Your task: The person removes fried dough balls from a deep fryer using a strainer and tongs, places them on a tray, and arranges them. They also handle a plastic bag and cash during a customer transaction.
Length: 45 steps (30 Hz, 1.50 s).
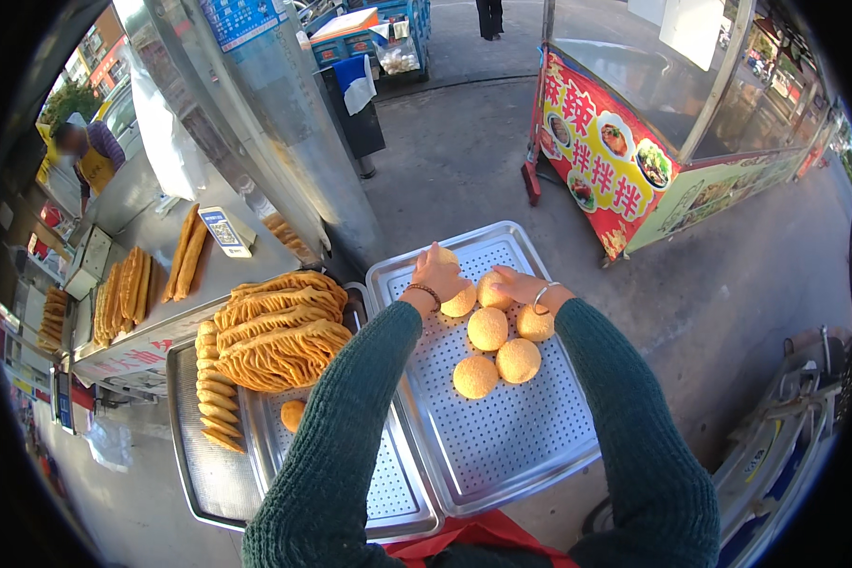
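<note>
Several round sesame balls [488, 329] rest on a perforated metal tray [461, 454] before me. Near the tray's far edge, my left hand [437, 275] touches a ball whose top shows past the fingers; whether it grips it cannot be told. A beaded bracelet circles that wrist. My right hand [522, 285], with a silver bangle above it, has its fingers on another ball beside it. To the left, flat fried dough pieces [284, 348] stand in a stack, along a row of small round fried cakes [216, 397]. One small brown fried ball [292, 415] lies near my left sleeve.
A metal counter [131, 220] at left holds fried dough sticks [124, 291] and a code card [225, 233]. Behind it stands a person in a yellow apron [98, 167]. A metal post [312, 135] rises beyond the trays. A food cart [603, 153] stands at upper right.
</note>
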Available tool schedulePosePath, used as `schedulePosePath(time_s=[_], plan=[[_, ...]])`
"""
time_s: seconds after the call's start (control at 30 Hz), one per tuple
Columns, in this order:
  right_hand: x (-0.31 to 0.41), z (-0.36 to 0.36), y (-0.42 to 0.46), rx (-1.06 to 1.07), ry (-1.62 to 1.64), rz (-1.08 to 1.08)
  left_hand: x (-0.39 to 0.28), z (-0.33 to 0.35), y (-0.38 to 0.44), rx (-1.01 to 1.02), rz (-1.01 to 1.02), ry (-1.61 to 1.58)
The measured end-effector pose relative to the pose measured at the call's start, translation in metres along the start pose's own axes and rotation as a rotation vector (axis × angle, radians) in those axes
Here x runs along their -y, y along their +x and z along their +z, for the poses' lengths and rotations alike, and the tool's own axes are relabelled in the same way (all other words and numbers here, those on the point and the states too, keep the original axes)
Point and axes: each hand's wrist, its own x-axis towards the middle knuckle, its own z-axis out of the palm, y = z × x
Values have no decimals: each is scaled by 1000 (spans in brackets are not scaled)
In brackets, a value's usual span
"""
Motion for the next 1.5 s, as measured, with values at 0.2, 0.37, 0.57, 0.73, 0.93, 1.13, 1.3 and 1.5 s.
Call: schedulePosePath(time_s=[0.2,0.37,0.57,0.73,0.93,1.13,1.3,1.5], plan=[[6,5,-44,-42,-101,32,-1,17,-49,-74,136,10],[13,23,-94,-38,144,220,-16,37,-117,-67,211,-21],[-14,32,-103,-39,77,338,-26,46,-166,-58,175,-200],[-35,39,-67,-353,34,-4,-22,26,-129,-265,116,-268],[11,71,-71,-195,157,79,-7,39,-66,-86,19,-250],[-8,66,-88,-109,124,72,-14,52,-110,45,118,-353],[-17,60,-84,-97,-47,5,-27,59,-172,-1,25,-409],[-9,53,-88,-25,-105,217,-29,62,-234,-50,10,-455]])
